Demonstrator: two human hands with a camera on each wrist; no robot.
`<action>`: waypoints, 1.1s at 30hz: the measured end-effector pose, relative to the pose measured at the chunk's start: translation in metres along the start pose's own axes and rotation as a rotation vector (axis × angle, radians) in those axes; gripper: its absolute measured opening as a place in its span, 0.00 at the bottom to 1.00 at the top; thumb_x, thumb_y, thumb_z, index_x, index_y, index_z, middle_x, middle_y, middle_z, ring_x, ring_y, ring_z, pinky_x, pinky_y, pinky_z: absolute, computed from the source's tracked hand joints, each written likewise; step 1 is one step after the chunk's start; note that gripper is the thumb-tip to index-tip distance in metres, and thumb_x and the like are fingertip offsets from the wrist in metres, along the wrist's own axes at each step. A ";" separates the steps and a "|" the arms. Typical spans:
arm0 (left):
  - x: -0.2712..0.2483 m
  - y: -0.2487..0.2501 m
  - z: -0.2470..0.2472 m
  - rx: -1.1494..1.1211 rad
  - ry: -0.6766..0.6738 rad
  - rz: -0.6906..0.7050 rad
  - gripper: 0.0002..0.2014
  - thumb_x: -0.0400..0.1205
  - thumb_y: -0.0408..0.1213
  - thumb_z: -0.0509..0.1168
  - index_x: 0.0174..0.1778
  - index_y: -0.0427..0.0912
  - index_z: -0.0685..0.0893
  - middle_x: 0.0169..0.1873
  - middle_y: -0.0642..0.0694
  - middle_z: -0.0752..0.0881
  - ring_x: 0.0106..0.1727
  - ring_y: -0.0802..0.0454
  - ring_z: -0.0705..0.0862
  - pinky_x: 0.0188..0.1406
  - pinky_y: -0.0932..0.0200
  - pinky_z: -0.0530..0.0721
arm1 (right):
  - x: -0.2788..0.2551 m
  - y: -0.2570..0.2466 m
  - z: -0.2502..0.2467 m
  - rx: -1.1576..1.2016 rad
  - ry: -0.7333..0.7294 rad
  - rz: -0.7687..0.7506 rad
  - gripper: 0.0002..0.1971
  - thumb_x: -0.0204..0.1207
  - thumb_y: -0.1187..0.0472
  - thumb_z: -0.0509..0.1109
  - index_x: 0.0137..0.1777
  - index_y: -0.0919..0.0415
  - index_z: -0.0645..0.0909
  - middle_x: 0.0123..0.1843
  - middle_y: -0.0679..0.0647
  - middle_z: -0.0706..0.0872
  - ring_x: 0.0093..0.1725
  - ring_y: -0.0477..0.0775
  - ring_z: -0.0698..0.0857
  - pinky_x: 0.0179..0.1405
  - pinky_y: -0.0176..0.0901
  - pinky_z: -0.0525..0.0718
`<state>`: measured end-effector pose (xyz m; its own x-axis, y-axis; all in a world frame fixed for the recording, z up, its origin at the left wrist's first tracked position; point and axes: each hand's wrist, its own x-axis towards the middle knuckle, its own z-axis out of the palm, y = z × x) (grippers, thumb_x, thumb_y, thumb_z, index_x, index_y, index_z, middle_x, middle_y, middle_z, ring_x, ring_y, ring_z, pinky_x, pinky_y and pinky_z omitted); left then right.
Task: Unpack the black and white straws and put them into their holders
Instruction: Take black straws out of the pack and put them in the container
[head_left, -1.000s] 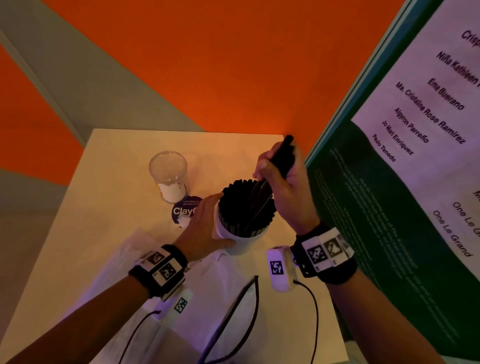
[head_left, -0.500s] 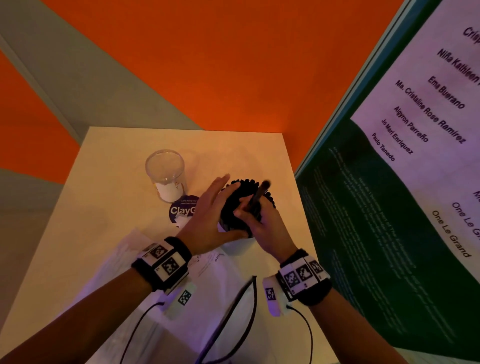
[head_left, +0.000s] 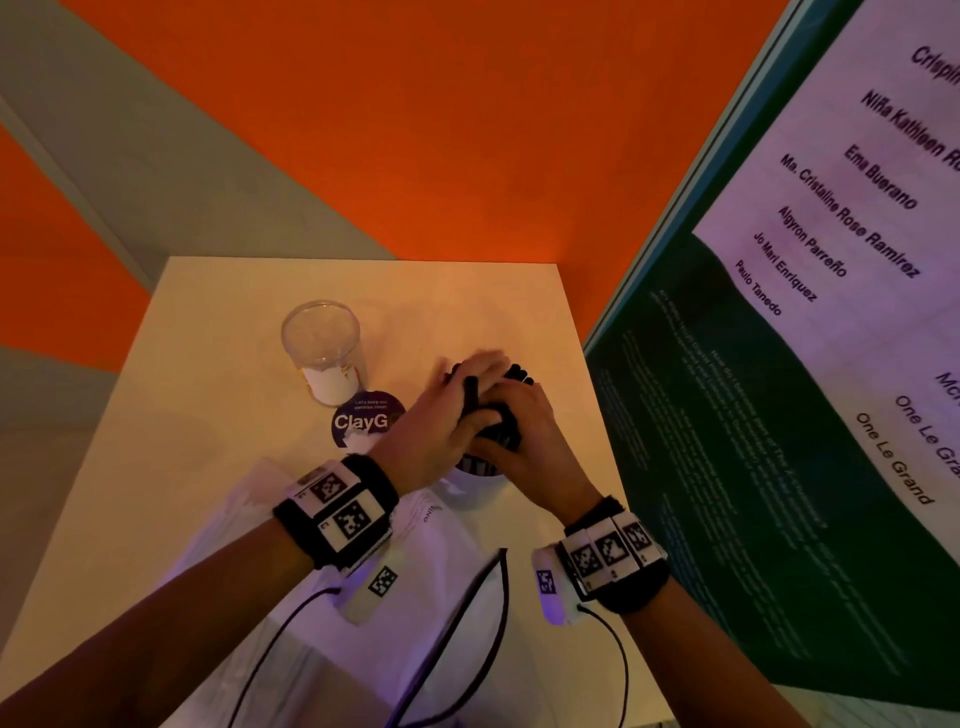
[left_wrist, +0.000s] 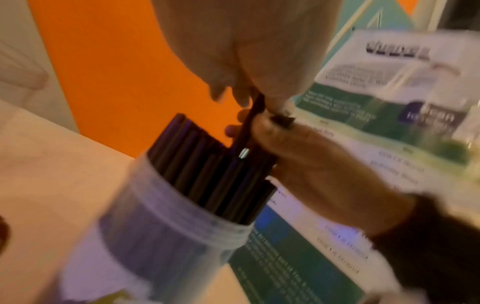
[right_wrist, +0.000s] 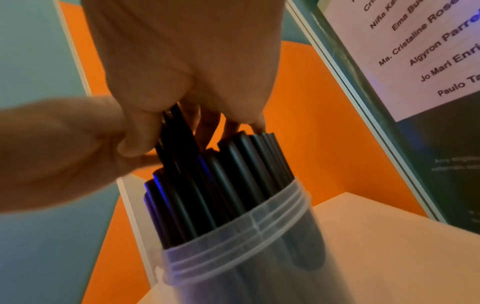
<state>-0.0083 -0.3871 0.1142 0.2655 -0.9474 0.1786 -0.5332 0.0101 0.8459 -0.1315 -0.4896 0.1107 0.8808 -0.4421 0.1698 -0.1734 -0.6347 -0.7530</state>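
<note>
A translucent white holder (head_left: 475, 470) (left_wrist: 168, 236) (right_wrist: 246, 246) stands mid-table, packed with black straws (head_left: 517, 373) (left_wrist: 197, 164) (right_wrist: 233, 174). Both hands meet over its top. My right hand (head_left: 524, 431) (left_wrist: 311, 160) (right_wrist: 182, 51) comes from the right and pinches a few black straws between thumb and fingers, just above the bundle. My left hand (head_left: 441, 410) (left_wrist: 246, 51) reaches over the straw tops. Its thumb and fingertips close on the upper end of the same straws. No white straws are in view.
An empty clear glass holder (head_left: 322, 343) with a white base stands to the left, beside a round "ClayG" sticker (head_left: 363, 421). Crumpled clear wrapping (head_left: 431, 571) and black cables lie at the near edge. A green and white poster board (head_left: 779, 415) walls off the right side.
My right hand has come down from above the holder with its black straws. My left hand left the holder's side and rose over the straw tops.
</note>
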 end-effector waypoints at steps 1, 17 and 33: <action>-0.002 -0.006 0.002 0.116 -0.003 -0.017 0.31 0.87 0.38 0.57 0.83 0.48 0.49 0.81 0.61 0.54 0.84 0.59 0.45 0.81 0.36 0.43 | -0.002 0.002 -0.003 -0.002 -0.013 0.029 0.28 0.69 0.55 0.78 0.67 0.59 0.76 0.65 0.51 0.78 0.65 0.51 0.71 0.68 0.52 0.72; -0.001 -0.022 0.014 0.997 -0.308 0.151 0.29 0.87 0.56 0.34 0.83 0.47 0.46 0.84 0.43 0.50 0.84 0.42 0.50 0.76 0.23 0.51 | -0.015 0.045 -0.010 0.022 -0.240 0.266 0.73 0.53 0.33 0.79 0.80 0.50 0.24 0.78 0.37 0.23 0.80 0.43 0.25 0.83 0.63 0.38; -0.012 -0.067 -0.017 -0.088 -0.242 -0.278 0.74 0.57 0.48 0.85 0.71 0.72 0.22 0.79 0.67 0.46 0.78 0.77 0.51 0.73 0.77 0.60 | 0.008 0.071 0.004 0.388 -0.277 0.254 0.61 0.56 0.70 0.86 0.82 0.59 0.48 0.77 0.41 0.62 0.70 0.17 0.63 0.67 0.17 0.67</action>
<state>0.0379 -0.3711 0.0639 0.1873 -0.9659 -0.1788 -0.3934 -0.2406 0.8873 -0.1348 -0.5351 0.0561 0.9246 -0.3340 -0.1832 -0.2671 -0.2254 -0.9369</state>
